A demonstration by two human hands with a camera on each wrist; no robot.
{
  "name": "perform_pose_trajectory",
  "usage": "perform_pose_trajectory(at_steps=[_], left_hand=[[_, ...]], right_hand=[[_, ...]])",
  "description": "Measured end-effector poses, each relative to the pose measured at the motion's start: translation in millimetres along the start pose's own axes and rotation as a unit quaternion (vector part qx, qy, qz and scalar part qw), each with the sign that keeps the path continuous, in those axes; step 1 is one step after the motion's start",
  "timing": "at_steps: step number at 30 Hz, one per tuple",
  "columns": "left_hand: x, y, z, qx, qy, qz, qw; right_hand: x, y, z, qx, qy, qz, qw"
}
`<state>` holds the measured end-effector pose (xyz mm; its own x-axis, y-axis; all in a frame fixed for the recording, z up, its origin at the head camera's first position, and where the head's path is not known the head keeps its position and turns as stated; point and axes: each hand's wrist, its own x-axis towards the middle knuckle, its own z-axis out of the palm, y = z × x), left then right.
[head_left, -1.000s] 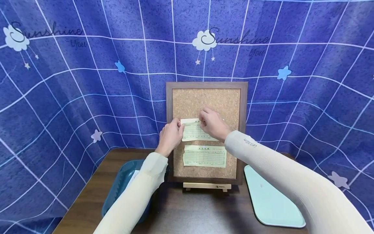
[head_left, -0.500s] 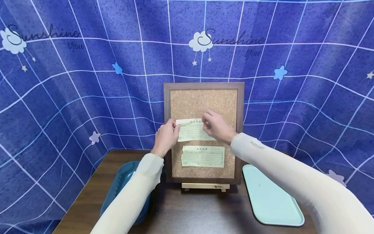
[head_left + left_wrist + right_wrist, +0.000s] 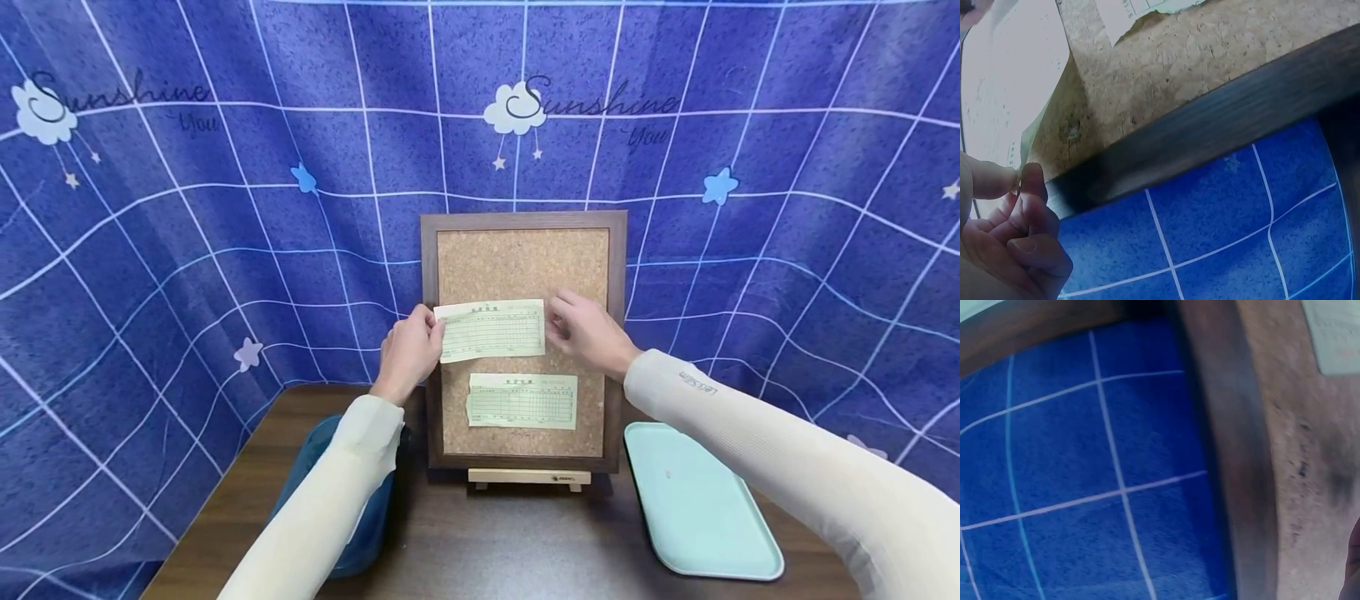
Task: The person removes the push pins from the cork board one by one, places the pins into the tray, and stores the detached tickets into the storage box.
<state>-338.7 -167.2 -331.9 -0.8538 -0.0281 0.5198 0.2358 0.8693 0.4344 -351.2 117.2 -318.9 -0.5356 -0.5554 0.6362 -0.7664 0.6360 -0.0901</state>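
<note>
My left hand [image 3: 408, 354] pinches the left edge of a pale green printed slip [image 3: 491, 332] in front of the cork board [image 3: 525, 262]. In the left wrist view, thumb and forefinger meet on the slip's [image 3: 1016, 75] corner, and its edge stands off the cork. Just at the slip's right edge is my right hand [image 3: 590, 335], blurred, with bent fingers; whether they touch or hold anything is unclear. Only a sliver of that hand [image 3: 1352, 569] shows in the right wrist view. A second, similar slip [image 3: 522, 402] is on the cork lower down.
The brown-framed board leans on a small wooden stand [image 3: 528, 477] on a dark wood table [image 3: 480, 542]. A blue basket [image 3: 367, 525] sits at the left, partly behind my left sleeve. To the right lies a mint-green tray [image 3: 701, 508]. A blue curtain [image 3: 225, 208] hangs behind.
My left hand and the upper slip have shifted left. My right hand has moved right, off the slip's face to its right edge, so the whole right side shows now. The lower slip stays put.
</note>
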Motion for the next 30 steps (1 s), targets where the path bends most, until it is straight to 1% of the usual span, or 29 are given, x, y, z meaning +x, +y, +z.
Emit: perform_pose_trajectory(at_steps=[3, 7, 12, 18, 25, 30], left_hand=[[-0.8, -2.7, -1.9, -0.003, 0.004, -0.003, 1.0000], [-2.9, -5.8, -3.9, -0.007, 0.006, -0.009, 0.9999], [-5.8, -9.4, -3.6, -0.006, 0.000, -0.014, 0.9999], [-8.0, -15.9, -1.0, -0.005, 0.003, -0.022, 0.9997], [-15.1, -32.3, -2.7, -0.008, -0.004, -0.038, 0.9993], [-18.2, -44.8, -8.7, -0.010, 0.002, -0.048, 0.9988]], right_hand=[[-9.9, 4.3, -0.2, -0.001, -0.012, 0.005, 0.9999], [-20.1, 8.5, -1.6, -0.006, -0.012, 0.010, 0.9999], [-28.5, 11.8, -4.3, -0.014, -0.008, 0.013, 0.9998], [-34.9, 15.6, -7.2, -0.020, -0.008, 0.024, 0.9995], [-46.6, 24.0, -12.3, -0.013, 0.022, 0.013, 0.9996], [-55.8, 28.2, -14.8, -0.018, 0.031, 0.009, 0.9993]])
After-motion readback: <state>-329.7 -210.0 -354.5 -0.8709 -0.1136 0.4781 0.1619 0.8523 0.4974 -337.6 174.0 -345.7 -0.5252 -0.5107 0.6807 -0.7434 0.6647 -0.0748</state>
